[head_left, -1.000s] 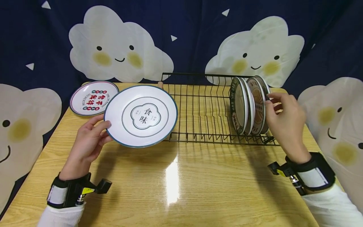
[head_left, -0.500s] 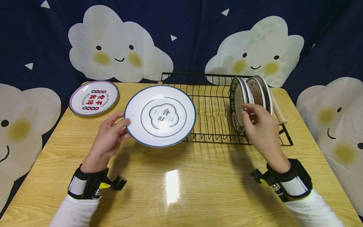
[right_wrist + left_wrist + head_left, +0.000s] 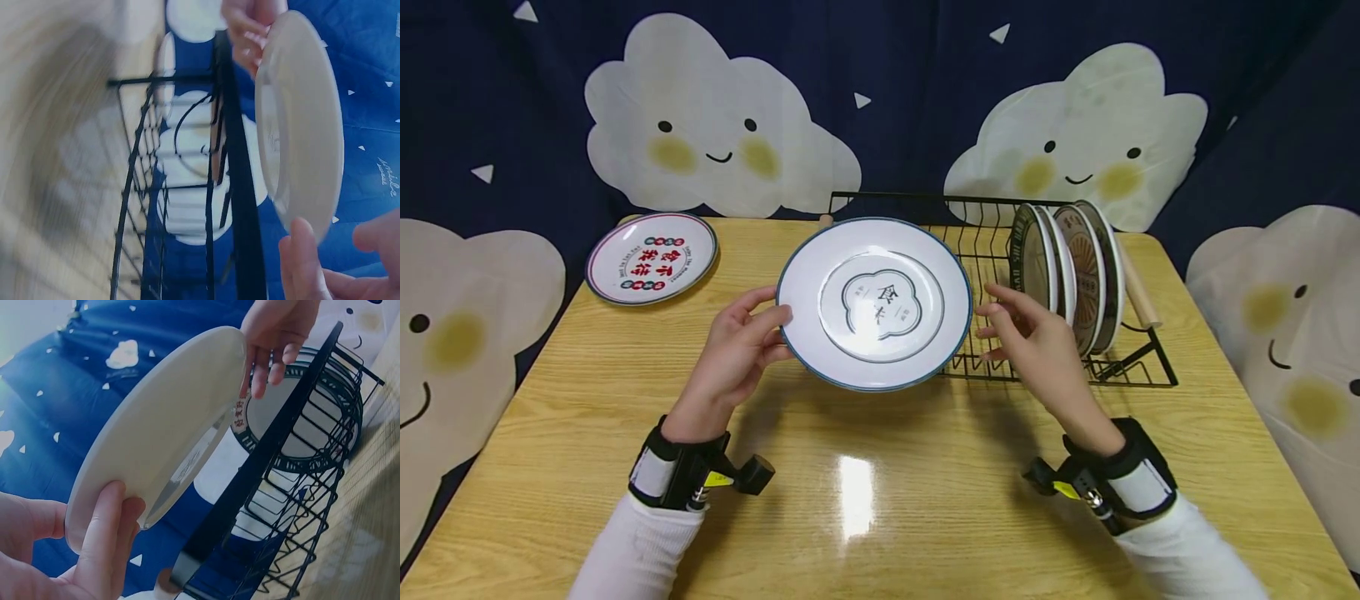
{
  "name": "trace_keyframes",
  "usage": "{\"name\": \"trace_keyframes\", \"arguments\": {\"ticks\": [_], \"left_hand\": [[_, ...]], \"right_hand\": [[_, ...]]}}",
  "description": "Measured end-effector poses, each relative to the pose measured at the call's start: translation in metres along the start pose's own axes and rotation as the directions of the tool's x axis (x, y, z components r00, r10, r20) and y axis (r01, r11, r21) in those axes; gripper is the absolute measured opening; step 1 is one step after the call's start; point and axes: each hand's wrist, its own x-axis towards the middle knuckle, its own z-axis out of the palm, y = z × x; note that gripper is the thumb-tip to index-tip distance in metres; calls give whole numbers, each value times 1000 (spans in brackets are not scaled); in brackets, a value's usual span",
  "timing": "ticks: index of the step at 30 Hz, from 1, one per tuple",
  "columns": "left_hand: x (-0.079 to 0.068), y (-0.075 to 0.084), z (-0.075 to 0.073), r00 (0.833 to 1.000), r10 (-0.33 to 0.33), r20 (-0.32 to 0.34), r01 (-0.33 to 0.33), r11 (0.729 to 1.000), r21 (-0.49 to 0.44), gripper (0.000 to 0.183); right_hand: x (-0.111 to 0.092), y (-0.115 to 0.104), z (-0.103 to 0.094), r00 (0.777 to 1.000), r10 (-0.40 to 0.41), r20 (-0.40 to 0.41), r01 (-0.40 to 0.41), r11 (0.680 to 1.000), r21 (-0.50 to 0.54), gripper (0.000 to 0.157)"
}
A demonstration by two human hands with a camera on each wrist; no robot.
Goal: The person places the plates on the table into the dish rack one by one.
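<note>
Head: round white ceramic-looking plate with blue rim, no long axis, marked 食, held over wood-grain tabletop toward its back edge; left hand pinches plate's left rim, right hand, fingers parted, just beside opposite rim. Left wrist: plate extends from pinch toward right hand. Right wrist: fingertip overlaps rim, contact unclear; blue cloth reads "smile"

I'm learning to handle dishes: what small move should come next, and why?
Probably close the right hand on the free edge of the held plate: only the left hand grips it, at the opposite edge, while the right is near but not yet gripping.
</note>
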Motion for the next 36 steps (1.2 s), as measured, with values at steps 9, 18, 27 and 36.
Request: {"name": "trace_keyframes", "arguments": {"ticks": [9, 18, 27, 36], "left_hand": [[4, -5, 14, 999, 26, 36, -26, 1000, 3, 35], [5, -8, 21, 996, 47, 80, -50, 998, 31, 38], [5, -12, 27, 995, 74, 72, -78, 995, 60, 34], [7, -12, 27, 995, 77, 64, -82, 993, 88, 32]], "right_hand": [[0, -6, 10, 985, 144, 98, -159, 972, 172, 50], [2, -7, 15, 972, 214, 96, -232, 938, 259, 54], [7, -8, 18, 967, 247, 61, -254, 912, 321, 54], [10, -8, 15, 975, 214, 61, -222, 918, 328, 56]]}}
